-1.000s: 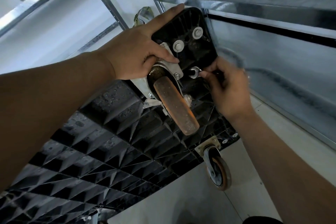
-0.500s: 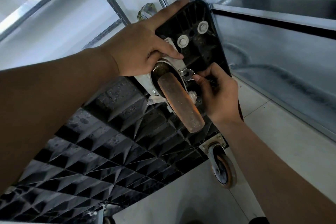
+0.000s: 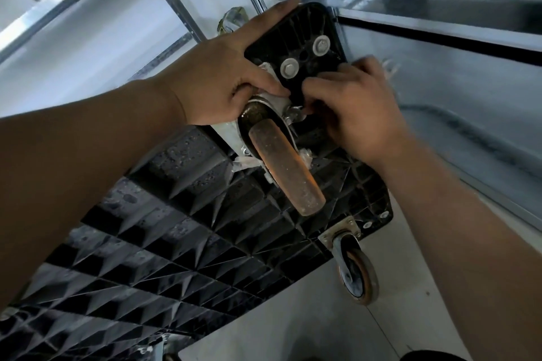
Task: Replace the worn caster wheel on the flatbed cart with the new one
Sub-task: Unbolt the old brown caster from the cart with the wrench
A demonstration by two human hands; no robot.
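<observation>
Left hand (image 3: 217,79) clamped on the worn caster (image 3: 286,167) — right hand (image 3: 357,108) pinched on a small wrench (image 3: 294,115) beside it.

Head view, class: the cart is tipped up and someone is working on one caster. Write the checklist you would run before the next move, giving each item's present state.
1. Cart steadied: left hand grips the black ribbed plastic cart underside beside the caster: ok.
2. Right hand has a grip on the small silver metal fitting: ok.
3. Fitting loosened: cannot tell.
4. Worn orange-brown rubber caster wheel off the cart: not ok.
5. Spare ready: the new wheel is not in view: cannot tell.
</observation>
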